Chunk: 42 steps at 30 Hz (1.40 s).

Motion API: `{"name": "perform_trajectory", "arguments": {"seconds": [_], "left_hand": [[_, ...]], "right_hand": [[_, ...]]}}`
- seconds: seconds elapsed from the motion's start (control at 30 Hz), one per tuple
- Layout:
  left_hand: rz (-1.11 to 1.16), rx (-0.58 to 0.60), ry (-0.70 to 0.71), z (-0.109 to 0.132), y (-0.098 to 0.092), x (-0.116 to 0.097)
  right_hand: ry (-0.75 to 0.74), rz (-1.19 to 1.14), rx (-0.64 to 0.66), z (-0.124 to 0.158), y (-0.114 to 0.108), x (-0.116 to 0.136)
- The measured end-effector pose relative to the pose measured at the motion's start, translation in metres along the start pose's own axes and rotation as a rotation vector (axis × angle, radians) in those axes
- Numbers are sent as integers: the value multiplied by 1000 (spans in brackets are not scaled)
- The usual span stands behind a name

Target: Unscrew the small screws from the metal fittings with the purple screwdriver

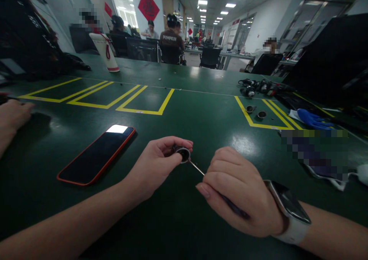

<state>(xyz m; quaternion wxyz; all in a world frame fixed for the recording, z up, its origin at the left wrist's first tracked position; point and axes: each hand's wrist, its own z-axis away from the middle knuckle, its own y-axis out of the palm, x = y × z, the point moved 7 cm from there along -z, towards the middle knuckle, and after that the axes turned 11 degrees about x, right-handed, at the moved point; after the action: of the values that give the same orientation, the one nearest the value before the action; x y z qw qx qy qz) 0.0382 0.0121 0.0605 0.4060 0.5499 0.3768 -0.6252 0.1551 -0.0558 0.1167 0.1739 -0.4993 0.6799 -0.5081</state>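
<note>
My left hand [156, 164] pinches a small round metal-rimmed part [183, 154] between thumb and fingers, just above the green table [201, 110]. My right hand [238, 191], with a watch [289, 210] on the wrist, is closed round a thin screwdriver [198, 169]. The tool's metal tip reaches into the round part. Both forearms rest low over the table's near edge.
A phone [96, 154] in an orange case lies left of my hands. Two similar round parts [255, 111] sit in a yellow-taped box at right, beyond them a heap of dark parts [258, 87] and a blue glove [312, 118]. Another person's hand [13, 116] rests at far left. A white cup [105, 53] stands at the back.
</note>
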Motion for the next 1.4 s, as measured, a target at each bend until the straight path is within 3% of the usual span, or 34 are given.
{"name": "perform_trajectory", "arguments": {"seconds": [0.23,0.4,0.5,0.63,1.0,1.17,1.3,1.4], "left_hand": [[42,13,-23,-1,1,2],[98,-4,-36,-1,-3,4],[153,1,-31,-2,-6,5],[198,0,-46,-2,-8,5],[233,-1,-49,-2,-6,5],[293,-17,-62,-2,-6,6],[321,-23,-68,-3,-8,9],[312,-13,-67,-3,-7,10]], "right_hand": [[-21,-113,-58,3,-12,1],[242,-340,-289,12,-26,-34],[408,-445,-226,13,-9,-62],[501,-508,-188,15,6,-81],[479,-476,-91,12,12,-77],[618,-638,-62,17,19,-90],[716,-966,-179,23,32,-105],[624,-1188,-351,22,30,-106]]}}
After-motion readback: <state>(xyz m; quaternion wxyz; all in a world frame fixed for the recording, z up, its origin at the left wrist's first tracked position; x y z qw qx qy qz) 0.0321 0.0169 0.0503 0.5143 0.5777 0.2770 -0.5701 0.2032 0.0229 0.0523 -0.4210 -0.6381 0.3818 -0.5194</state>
